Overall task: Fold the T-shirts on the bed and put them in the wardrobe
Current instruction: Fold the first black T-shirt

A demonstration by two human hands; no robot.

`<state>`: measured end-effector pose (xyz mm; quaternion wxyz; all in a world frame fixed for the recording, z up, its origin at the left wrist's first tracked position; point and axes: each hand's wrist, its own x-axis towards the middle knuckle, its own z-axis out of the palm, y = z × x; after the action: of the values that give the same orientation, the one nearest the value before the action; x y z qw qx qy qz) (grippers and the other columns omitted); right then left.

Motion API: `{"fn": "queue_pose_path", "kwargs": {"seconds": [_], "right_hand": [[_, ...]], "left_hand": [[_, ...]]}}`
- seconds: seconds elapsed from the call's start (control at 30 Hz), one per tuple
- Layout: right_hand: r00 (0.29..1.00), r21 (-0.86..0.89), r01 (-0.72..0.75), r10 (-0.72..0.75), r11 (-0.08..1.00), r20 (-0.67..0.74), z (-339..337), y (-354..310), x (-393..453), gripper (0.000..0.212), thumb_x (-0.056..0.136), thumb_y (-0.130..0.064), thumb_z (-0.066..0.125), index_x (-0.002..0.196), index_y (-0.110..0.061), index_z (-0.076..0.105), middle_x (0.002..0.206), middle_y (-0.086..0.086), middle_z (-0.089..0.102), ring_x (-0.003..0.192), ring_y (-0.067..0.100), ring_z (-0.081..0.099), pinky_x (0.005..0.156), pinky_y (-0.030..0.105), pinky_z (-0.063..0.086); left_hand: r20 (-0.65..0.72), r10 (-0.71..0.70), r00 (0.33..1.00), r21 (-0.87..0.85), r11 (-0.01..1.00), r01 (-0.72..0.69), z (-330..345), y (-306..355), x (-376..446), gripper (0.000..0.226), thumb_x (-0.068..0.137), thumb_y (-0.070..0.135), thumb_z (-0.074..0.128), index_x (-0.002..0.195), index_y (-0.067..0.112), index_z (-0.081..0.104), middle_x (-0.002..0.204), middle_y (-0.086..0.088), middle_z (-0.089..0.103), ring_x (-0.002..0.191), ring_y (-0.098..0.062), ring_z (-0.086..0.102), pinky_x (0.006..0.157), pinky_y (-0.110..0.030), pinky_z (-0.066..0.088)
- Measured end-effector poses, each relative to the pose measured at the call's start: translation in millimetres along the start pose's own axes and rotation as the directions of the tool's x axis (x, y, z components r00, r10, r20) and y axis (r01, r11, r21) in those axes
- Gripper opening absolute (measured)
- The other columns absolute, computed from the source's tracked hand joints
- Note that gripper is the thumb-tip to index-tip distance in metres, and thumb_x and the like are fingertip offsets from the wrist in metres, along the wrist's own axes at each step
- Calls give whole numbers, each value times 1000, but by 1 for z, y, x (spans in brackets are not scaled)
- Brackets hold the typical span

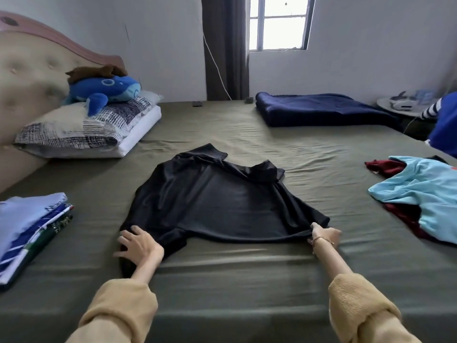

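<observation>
1. One bed (222, 280) with an olive sheet fills most of the frame; its near edge runs along the bottom, and its right side is cut off by the frame edge.
2. One headboard (29, 78), tufted and beige, stands at upper left, partly out of frame.
3. One dark blue blanket (321, 111), folded, lies at the bed's far right.
4. One black shirt (217, 196) lies spread flat at the centre of the bed, hem toward the bottom of the frame, collar end away. It is dark and slightly shiny; its far sleeves are bunched and turned over, so the neckline is hard to make out.
5. Two pillows (81, 127), stacked, sit at left under one blue plush (108, 91); something brown lies on the plush, unclear what.
6. One light blue shirt (425, 196), unfolded, lies at right over a dark red garment (385, 167); both run off the right edge, so whether more pieces lie beneath cannot be told.
7. One stack (27, 229) of folded clothes sits at lower left, cut by the frame edge; the count of pieces is unclear.
8. Two hands: the left hand (138, 246) rests flat with fingers spread on the black shirt's lower left corner; the right hand (325, 233) pinches the hem at the lower right corner, fingers curled on the cloth.
9. One thin bracelet (322, 240) circles the right wrist.
</observation>
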<state>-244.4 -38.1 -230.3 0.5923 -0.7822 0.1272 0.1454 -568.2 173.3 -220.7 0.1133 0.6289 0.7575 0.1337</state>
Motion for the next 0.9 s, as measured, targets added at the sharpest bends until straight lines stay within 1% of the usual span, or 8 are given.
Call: {"fn": "queue_pose_path", "kwargs": {"seconds": [0.13, 0.27, 0.37, 0.43, 0.5, 0.6, 0.7, 0.9], "right_hand": [[998, 159, 26, -35, 987, 54, -7, -8, 16, 47, 84, -21, 66, 126, -9, 47, 107, 15, 56, 90, 31, 59, 71, 47, 54], [984, 134, 10, -34, 991, 177, -12, -12, 37, 15, 86, -15, 64, 77, -11, 53, 92, 12, 55, 72, 23, 50, 57, 34, 47], [980, 31, 104, -107, 994, 168, -18, -15, 49, 25, 78, -3, 71, 98, -5, 56, 94, 14, 54, 77, 26, 52, 68, 43, 50], [973, -35, 159, -151, 987, 175, -23, -17, 53, 48, 74, -1, 72, 118, -4, 52, 97, 17, 59, 81, 25, 54, 69, 38, 50], [960, -112, 213, -186, 971, 208, -29, -17, 63, 35, 74, -1, 71, 108, -5, 62, 100, 18, 67, 79, 23, 57, 61, 29, 49], [946, -166, 273, -232, 948, 227, -35, -10, 66, 17, 73, 0, 71, 86, -7, 64, 94, 20, 69, 79, 29, 63, 70, 38, 53], [933, -179, 282, -226, 942, 280, -43, -4, 72, 23, 73, 4, 73, 94, 2, 64, 88, 15, 64, 65, 25, 59, 45, 19, 49], [905, -260, 297, -185, 919, 383, -55, -13, 74, 25, 68, 3, 77, 80, -7, 58, 77, 9, 59, 70, 20, 58, 54, 23, 53]], "left_hand": [[22, 245, 969, 188, 951, -244, 16, 29, -22, 43, 88, 15, 61, 127, 13, 42, 144, -15, 30, 136, -30, 22, 111, -60, 12], [105, 453, 885, 72, 885, -461, 37, 75, -47, 35, 88, 5, 49, 121, 19, 50, 131, -4, 44, 125, -21, 35, 106, -42, 27], [169, 581, 796, -39, 811, -584, 52, 114, -71, 38, 88, 1, 43, 120, 18, 53, 125, -1, 48, 122, -18, 40, 97, -35, 32], [209, 664, 718, -105, 745, -659, 61, 140, -86, 37, 89, 2, 41, 120, 16, 54, 125, -2, 50, 121, -19, 42, 95, -34, 37], [229, 736, 637, -184, 676, -714, 73, 170, -104, 34, 91, 3, 40, 120, 14, 54, 124, -2, 51, 120, -19, 43, 95, -34, 40], [245, 823, 512, -274, 565, -778, 85, 208, -128, 30, 95, 10, 39, 120, 13, 55, 122, -3, 53, 119, -19, 45, 97, -35, 41], [273, 891, 364, -284, 436, -854, 99, 247, -151, 32, 96, 12, 40, 127, 12, 49, 123, -4, 50, 118, -21, 45, 96, -37, 41], [336, 940, -53, -22, -48, -999, 104, 297, -164, 66, 79, 4, 52, 139, 24, 37, 142, -1, 30, 135, -20, 23, 110, -42, 21]]}}
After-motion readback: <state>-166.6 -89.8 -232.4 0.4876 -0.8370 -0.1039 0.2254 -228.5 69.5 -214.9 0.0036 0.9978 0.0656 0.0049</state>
